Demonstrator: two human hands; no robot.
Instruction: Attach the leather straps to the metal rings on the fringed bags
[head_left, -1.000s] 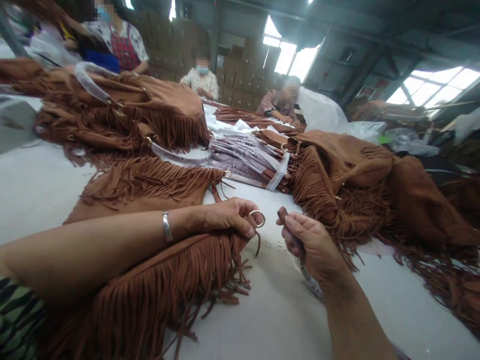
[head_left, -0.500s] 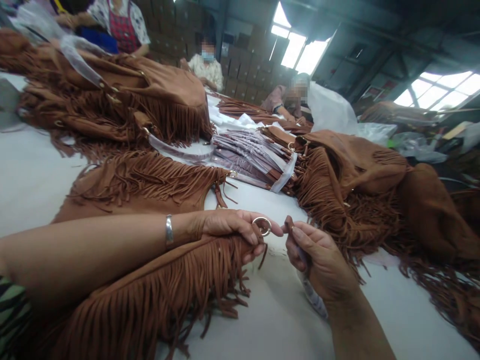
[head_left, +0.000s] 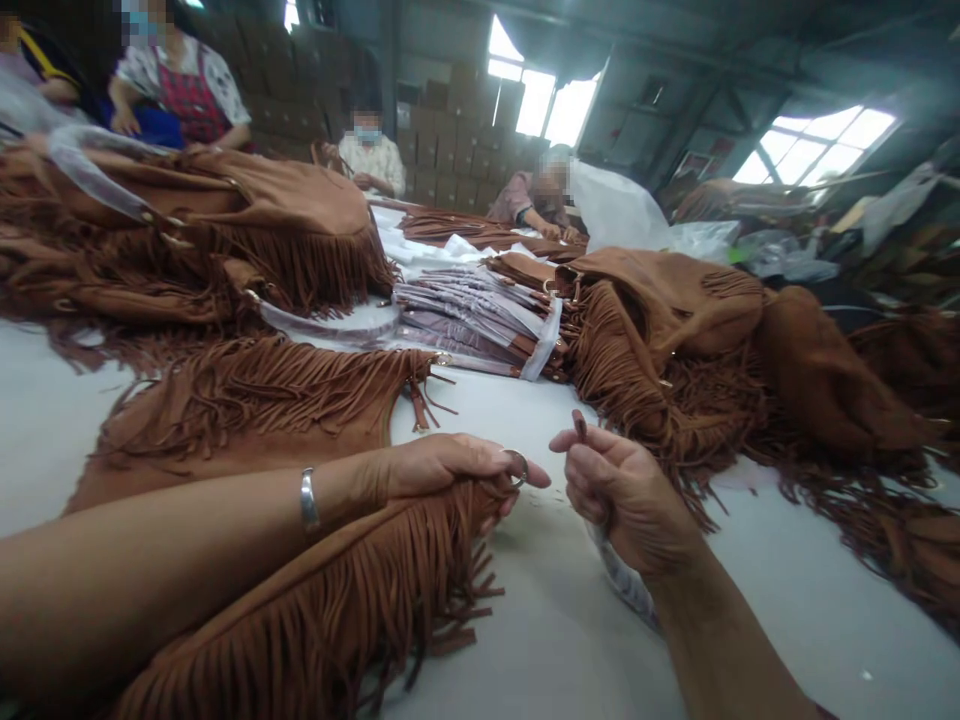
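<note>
My left hand is closed on the corner of a brown fringed bag, with a metal ring between thumb and forefinger. The bag lies under my left forearm, its strips hanging to the right. Across a small gap, my right hand pinches the brown end of a strap. The strap's lower part is wrapped in clear plastic and hangs below my palm. Its brown tip sticks up above my right fingers, apart from the ring.
Another fringed bag lies behind my left arm. Piled bags stand at left and right. Between them is a bundle of plastic-wrapped straps on the white table. Several people, among them a person in a checked apron, are beyond.
My right hand has turned, and the strap tip now points upward. The ring in my left hand has tilted and shows narrower. The whole view has shifted to the right.
</note>
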